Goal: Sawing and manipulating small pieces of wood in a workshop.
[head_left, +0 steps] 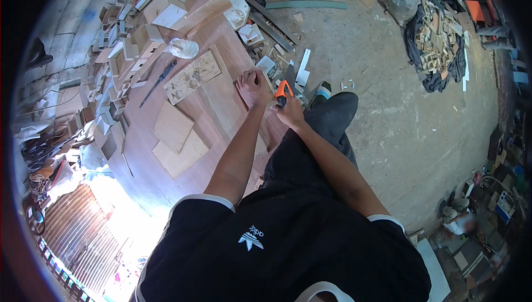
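Woodworking shop: plywood offcuts (173, 127), stacked wooden boxes (160, 8), probably scrap heap (438, 41) on dusty floor (399, 130)

The person wears a black T-shirt (288, 246) with short sleeves that have white edges and a small white logo. The trousers (327, 130) are dark, and the forearms are bare. One shoe (321, 88) is dark with a light blue part.

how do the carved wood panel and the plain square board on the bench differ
The carved wood panel is long, rectangular and covered in relief carving; the plain square board is squarish and smooth-faced. The panel lies farther from the person, beside a dark hand tool; the board overlaps another flat board. Both lie flat on the reddish workbench.
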A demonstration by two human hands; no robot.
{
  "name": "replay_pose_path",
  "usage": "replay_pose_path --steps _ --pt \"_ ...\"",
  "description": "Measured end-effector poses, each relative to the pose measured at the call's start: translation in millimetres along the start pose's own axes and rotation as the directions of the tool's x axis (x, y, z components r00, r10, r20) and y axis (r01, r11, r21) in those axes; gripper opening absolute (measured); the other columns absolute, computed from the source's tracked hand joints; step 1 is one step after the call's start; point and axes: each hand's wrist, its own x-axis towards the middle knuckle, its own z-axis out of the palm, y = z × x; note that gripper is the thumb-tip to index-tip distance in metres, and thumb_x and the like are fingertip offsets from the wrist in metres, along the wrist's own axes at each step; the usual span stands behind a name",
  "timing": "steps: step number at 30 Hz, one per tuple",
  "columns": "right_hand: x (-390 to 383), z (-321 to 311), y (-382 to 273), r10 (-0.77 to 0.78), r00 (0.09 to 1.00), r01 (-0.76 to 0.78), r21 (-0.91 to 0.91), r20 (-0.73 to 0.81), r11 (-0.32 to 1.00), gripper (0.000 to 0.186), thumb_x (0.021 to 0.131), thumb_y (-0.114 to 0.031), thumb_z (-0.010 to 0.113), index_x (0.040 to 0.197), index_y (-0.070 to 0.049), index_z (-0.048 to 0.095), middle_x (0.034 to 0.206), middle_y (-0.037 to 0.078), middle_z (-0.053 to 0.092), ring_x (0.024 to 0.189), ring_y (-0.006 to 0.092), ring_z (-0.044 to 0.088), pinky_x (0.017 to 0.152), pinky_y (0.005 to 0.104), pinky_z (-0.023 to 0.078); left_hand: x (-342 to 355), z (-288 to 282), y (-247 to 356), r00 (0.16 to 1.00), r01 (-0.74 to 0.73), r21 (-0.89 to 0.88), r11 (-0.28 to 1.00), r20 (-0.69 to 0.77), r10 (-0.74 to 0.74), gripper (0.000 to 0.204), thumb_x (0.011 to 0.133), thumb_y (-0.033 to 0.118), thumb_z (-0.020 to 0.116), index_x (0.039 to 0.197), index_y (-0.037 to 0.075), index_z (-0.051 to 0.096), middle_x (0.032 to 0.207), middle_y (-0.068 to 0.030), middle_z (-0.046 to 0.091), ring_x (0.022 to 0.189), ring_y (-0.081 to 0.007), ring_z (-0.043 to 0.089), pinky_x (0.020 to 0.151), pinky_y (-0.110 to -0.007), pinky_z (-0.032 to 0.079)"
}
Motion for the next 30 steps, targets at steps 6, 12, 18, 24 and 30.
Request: replay_pose_path --steps 6,12,18,24,30 --pt "1.2 -2.5 6.0 0.013 0.999 -0.015 0.048 0.035 0.999 0.041 0.069 -0.018 0.080 0.099 0.001 0.061 0.087 0.025 0.065 0.087 0.0416 0.064 0.075 0.0470 0.049 -7.6 -22.4 4.3 0.976 -0.072 -0.117 0.991 0.194 0.094 0.036 0.078 0.031 0.072 0.107 0.011 0.062 0.109 -0.0075 0.059 0.105 -0.0293 0.052 0.094 -0.044 0.038" --pt "4.3 1.0 13.3 0.083 0.996 -0.083 -0.020 0.029 0.996 0.045 0.068 -0.023 0.083 0.103 -0.003 0.062 0.093 0.022 0.067 0.092 0.0392 0.064 0.077 0.0451 0.049 -1.4 -30.9 1.0 0.915 -0.050 -0.146 0.988 0.390 0.104 0.061 0.070 0.037 0.077 0.123 0.016 0.055 0.120 -0.0099 0.050 0.114 -0.0323 0.044 0.100 -0.046 0.034" --pt "6.1 2.4 26.1 -0.054 0.989 0.032 0.159 0.137 0.987 0.043 0.073 -0.020 0.079 0.108 -0.004 0.061 0.085 0.012 0.065 0.082 0.0249 0.064 0.073 0.0363 0.048 -12.3 -23.6 0.6 0.949 -0.056 -0.037 0.998 0.309 0.065 0.063 0.067 0.038 0.079 0.123 0.019 0.055 0.117 -0.0143 0.046 0.111 -0.0331 0.045 0.098 -0.045 0.037" --pt "5.6 -8.4 6.9 0.146 0.924 -0.266 0.321 0.353 0.909 0.034 0.073 -0.020 0.074 0.101 -0.004 0.062 0.080 0.012 0.063 0.076 0.0274 0.062 0.072 0.0378 0.048 -11.9 -30.7 5.5 0.916 0.159 -0.031 0.987 0.376 -0.136 0.070 0.065 0.039 0.081 0.125 0.016 0.053 0.114 -0.0185 0.044 0.112 -0.0359 0.044 0.096 -0.045 0.040" --pt "-7.0 -11.0 -5.4 -0.110 0.988 0.084 0.219 0.108 0.972 0.032 0.076 -0.019 0.073 0.096 0.000 0.060 0.082 0.020 0.064 0.078 0.0382 0.064 0.070 0.0432 0.049 -4.8 -34.6 -0.2 0.896 0.254 -0.063 0.965 0.392 -0.210 0.074 0.065 0.033 0.081 0.128 0.007 0.050 0.115 -0.0196 0.049 0.114 -0.0356 0.044 0.099 -0.044 0.039"
